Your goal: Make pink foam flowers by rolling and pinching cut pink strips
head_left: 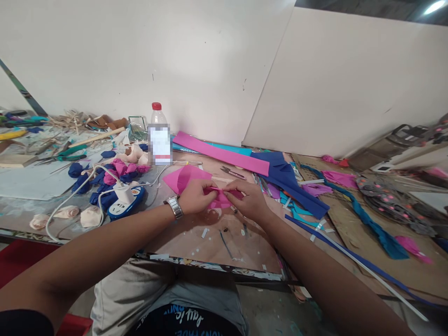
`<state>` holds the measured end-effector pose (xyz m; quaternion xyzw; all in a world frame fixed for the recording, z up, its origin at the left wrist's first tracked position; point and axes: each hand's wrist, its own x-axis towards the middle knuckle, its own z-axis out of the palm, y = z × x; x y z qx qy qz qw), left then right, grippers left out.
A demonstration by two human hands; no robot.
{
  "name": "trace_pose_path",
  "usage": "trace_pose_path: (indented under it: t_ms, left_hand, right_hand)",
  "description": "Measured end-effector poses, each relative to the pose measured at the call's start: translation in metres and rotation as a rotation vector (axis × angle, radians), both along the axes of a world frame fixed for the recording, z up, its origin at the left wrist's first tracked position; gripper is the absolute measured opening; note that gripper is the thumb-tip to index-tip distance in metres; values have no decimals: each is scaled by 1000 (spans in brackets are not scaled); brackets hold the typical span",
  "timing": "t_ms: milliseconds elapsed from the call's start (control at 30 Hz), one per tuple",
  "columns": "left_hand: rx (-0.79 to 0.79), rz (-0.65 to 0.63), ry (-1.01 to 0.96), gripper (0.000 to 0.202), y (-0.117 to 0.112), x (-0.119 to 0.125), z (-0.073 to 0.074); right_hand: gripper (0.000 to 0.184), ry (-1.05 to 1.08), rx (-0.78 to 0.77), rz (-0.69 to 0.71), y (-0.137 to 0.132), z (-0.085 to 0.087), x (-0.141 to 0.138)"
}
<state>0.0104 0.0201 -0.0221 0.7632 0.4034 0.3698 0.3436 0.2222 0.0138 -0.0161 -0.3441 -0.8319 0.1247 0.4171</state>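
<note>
Both hands meet over the middle of the worktable on a small piece of pink foam sheet. My left hand, with a metal watch on the wrist, pinches its left end. My right hand curls its fingers over the right end, folding or rolling it. A larger pink foam piece lies just behind my left hand. Small scissors rest on the table beyond my hands.
A plastic bottle with a red cap stands behind. Blue and pink foam flowers and a white power strip lie left. Long pink and blue foam strips and scraps spread right. The table edge runs near my lap.
</note>
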Motion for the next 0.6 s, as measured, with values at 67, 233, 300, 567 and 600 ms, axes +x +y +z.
trace_pose_path:
  t_ms: [67, 233, 300, 567, 600]
  left_hand:
    - [-15, 7, -5, 19, 1, 0, -1]
    - [-22, -4, -39, 19, 1, -1, -2]
    - [-12, -28, -58, 22, 1, -1, -2]
    - [-20, -19, -55, 33, 3, 0, -4]
    - [-16, -15, -53, 32, 3, 0, -4]
  right_hand:
    - [7, -2, 14, 14, 0, 0, 0]
    - [7, 8, 47, 28, 0, 0, 0]
    - [7, 11, 61, 32, 1, 0, 0]
    - [8, -35, 68, 14, -2, 3, -1]
    - [8, -46, 62, 5, -2, 3, -1]
